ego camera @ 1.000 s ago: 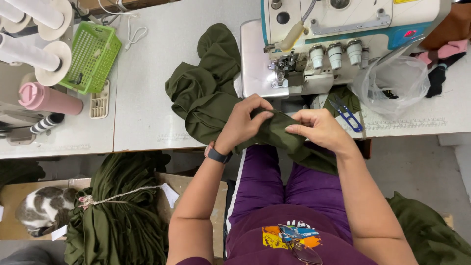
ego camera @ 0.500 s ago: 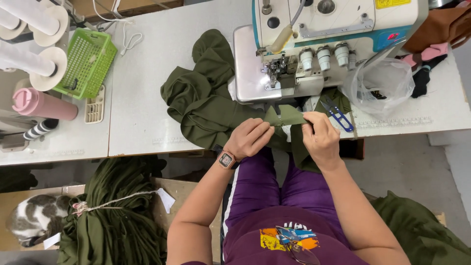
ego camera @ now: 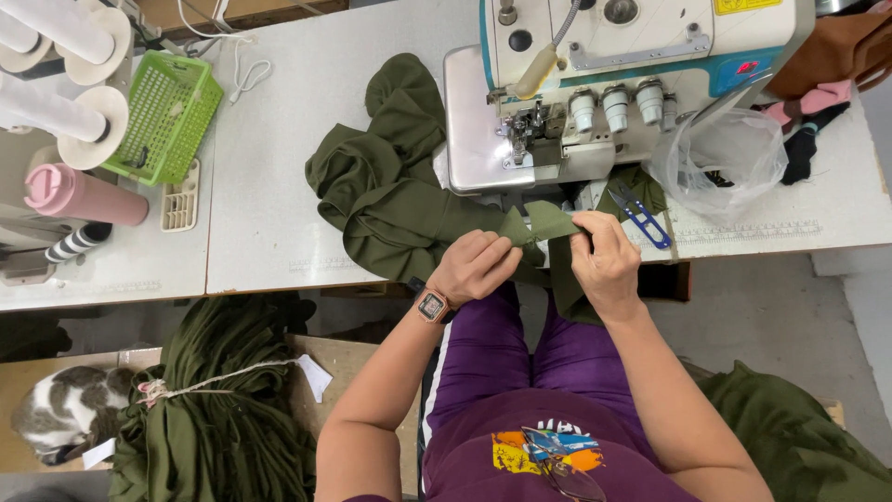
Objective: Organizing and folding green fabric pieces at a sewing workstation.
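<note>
I sit at a white table point(ego camera: 269, 214) before an overlock sewing machine point(ego camera: 595, 84). My left hand point(ego camera: 476, 265), with a watch on the wrist, pinches an olive green fabric piece point(ego camera: 409, 200) at its folded edge. My right hand point(ego camera: 609, 260) grips the same fabric a little to the right, near the table's front edge. The strip between my hands lies just below the machine's presser foot point(ego camera: 525, 125). The rest of the fabric is heaped on the table left of the machine.
Blue thread snips point(ego camera: 641, 216) lie right of my right hand, beside a clear plastic bag point(ego camera: 720, 158). A green basket point(ego camera: 165, 116), pink bottle point(ego camera: 84, 195) and white thread cones point(ego camera: 74, 42) stand left. A tied olive fabric bundle point(ego camera: 218, 409) and a cat point(ego camera: 60, 423) are on the floor.
Both hands have moved the fabric edge up from my lap toward the machine's front. The folded strip is now stretched flatter between my hands.
</note>
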